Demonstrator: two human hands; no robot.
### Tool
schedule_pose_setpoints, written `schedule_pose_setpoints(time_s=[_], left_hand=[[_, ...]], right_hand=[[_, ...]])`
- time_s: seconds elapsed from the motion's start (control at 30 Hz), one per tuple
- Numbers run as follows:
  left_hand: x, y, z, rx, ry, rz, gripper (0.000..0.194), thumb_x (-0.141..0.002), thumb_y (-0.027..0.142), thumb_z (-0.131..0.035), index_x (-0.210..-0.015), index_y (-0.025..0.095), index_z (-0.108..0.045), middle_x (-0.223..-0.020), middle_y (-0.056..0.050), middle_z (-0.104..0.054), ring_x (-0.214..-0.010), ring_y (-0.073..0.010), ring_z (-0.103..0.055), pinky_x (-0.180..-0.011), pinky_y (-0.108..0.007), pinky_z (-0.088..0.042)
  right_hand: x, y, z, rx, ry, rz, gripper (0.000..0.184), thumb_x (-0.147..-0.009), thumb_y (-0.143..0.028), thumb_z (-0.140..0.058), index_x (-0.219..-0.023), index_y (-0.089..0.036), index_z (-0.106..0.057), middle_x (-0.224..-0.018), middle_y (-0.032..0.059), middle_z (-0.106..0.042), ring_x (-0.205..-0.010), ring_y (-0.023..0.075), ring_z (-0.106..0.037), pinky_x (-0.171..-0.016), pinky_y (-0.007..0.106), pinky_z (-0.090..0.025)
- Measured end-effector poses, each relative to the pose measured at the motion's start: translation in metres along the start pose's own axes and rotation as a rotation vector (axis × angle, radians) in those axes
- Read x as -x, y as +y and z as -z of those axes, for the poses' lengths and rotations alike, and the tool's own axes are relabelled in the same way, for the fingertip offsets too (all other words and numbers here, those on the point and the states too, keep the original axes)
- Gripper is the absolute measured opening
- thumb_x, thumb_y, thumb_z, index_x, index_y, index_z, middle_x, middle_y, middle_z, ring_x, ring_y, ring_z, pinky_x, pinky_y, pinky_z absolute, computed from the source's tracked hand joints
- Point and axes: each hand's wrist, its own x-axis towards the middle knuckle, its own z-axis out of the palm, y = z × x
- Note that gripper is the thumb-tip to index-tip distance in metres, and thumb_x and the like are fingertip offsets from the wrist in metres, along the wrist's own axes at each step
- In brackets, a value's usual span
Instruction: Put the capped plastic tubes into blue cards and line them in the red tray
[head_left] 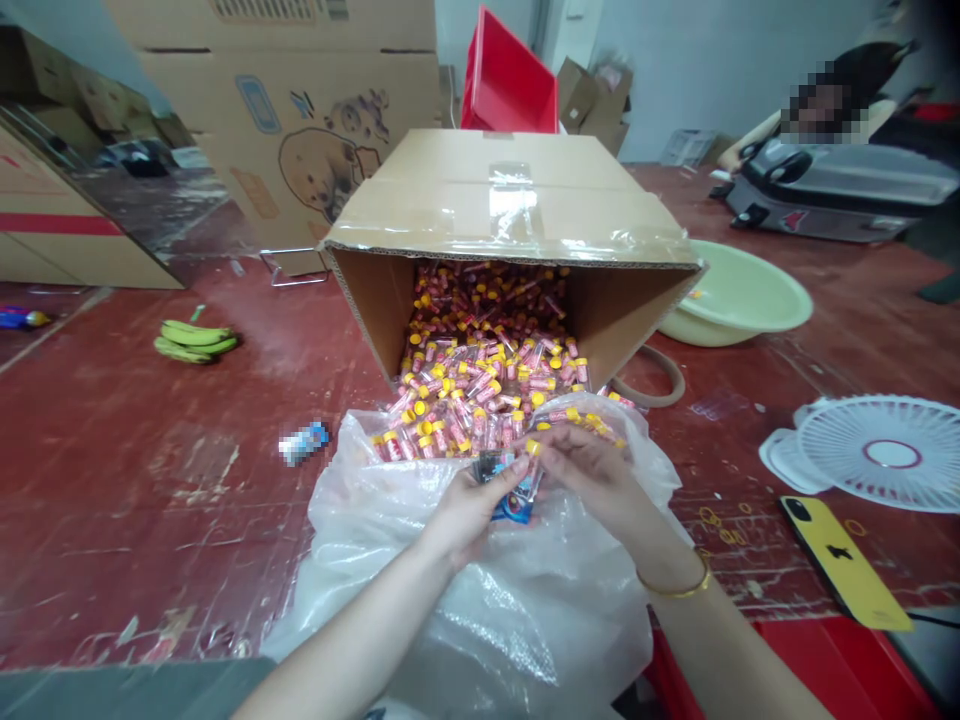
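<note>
My left hand (466, 508) is closed on a small blue printed packet (516, 510), its thumb lying across the top. Right beside it, my right hand (589, 465) pinches a small clear tube with a yellow cap (533, 448) at the packet's upper edge. Whether the tube is inside the packet or against it, I cannot tell. Both hands are over a translucent plastic sheet (480, 620). In front of them a cardboard box (517, 215) lies on its side, and several pink-filled tubes with yellow caps (480, 390) spill from its mouth onto the sheet.
Bananas (196, 340) and a small can-like item (304, 443) lie on the red floor at left. At right are a pale green basin (750, 290), a white fan grille (889, 425) and a yellow phone (844, 560). Another person (862, 110) is behind a grey case (847, 190).
</note>
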Motion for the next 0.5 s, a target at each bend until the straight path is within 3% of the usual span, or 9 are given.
schedule_pose_setpoints(time_s=[0.07, 0.13, 0.23, 0.37, 0.5], left_hand=[[0.001, 0.004, -0.006, 0.068, -0.002, 0.016, 0.056, -0.053, 0.047, -0.087, -0.093, 0.012, -0.071, -0.081, -0.008, -0.073, -0.07, -0.0195, -0.067, -0.059, -0.028, -0.056], [0.001, 0.006, -0.009, 0.093, -0.034, 0.026, 0.056, -0.055, 0.047, -0.086, -0.094, 0.01, -0.071, -0.082, -0.01, -0.073, -0.072, -0.02, -0.068, -0.059, -0.027, -0.056], [0.002, 0.004, -0.009, 0.069, -0.101, 0.024, 0.055, -0.057, 0.043, -0.087, -0.098, 0.011, -0.071, -0.084, -0.01, -0.074, -0.072, -0.0194, -0.069, -0.062, -0.026, -0.055], [0.003, -0.003, -0.004, 0.006, -0.111, -0.013, 0.044, -0.057, 0.033, -0.088, -0.092, 0.011, -0.072, -0.085, -0.008, -0.074, -0.072, -0.0154, -0.067, -0.07, -0.024, -0.052], [0.005, -0.006, -0.003, -0.012, -0.11, -0.041, 0.038, -0.059, 0.031, -0.087, -0.087, 0.011, -0.073, -0.084, -0.007, -0.074, -0.072, -0.0143, -0.065, -0.071, -0.024, -0.05]], right_hand=[[0.012, 0.005, -0.009, 0.05, -0.043, 0.027, 0.052, -0.07, -0.041, -0.077, -0.112, -0.026, -0.05, -0.119, 0.0091, -0.058, -0.102, 0.0231, -0.062, -0.08, 0.036, -0.057], [0.022, 0.013, -0.018, 0.106, 0.003, 0.04, 0.078, -0.06, -0.031, -0.084, -0.123, -0.03, -0.037, -0.125, 0.0096, -0.053, -0.107, 0.0254, -0.06, -0.077, 0.035, -0.058], [0.028, 0.026, -0.026, 0.079, 0.09, 0.073, 0.071, -0.066, -0.02, -0.076, -0.12, -0.033, -0.032, -0.116, 0.0071, -0.055, -0.099, 0.0217, -0.063, -0.07, 0.031, -0.058], [0.028, 0.038, -0.026, 0.081, 0.152, 0.163, 0.068, -0.065, -0.014, -0.073, -0.118, -0.031, -0.032, -0.11, 0.005, -0.052, -0.098, 0.0195, -0.06, -0.08, 0.033, -0.054], [0.03, 0.037, -0.022, 0.078, 0.161, 0.165, 0.07, -0.065, -0.015, -0.075, -0.118, -0.03, -0.033, -0.109, 0.0044, -0.049, -0.098, 0.0203, -0.057, -0.084, 0.036, -0.051]])
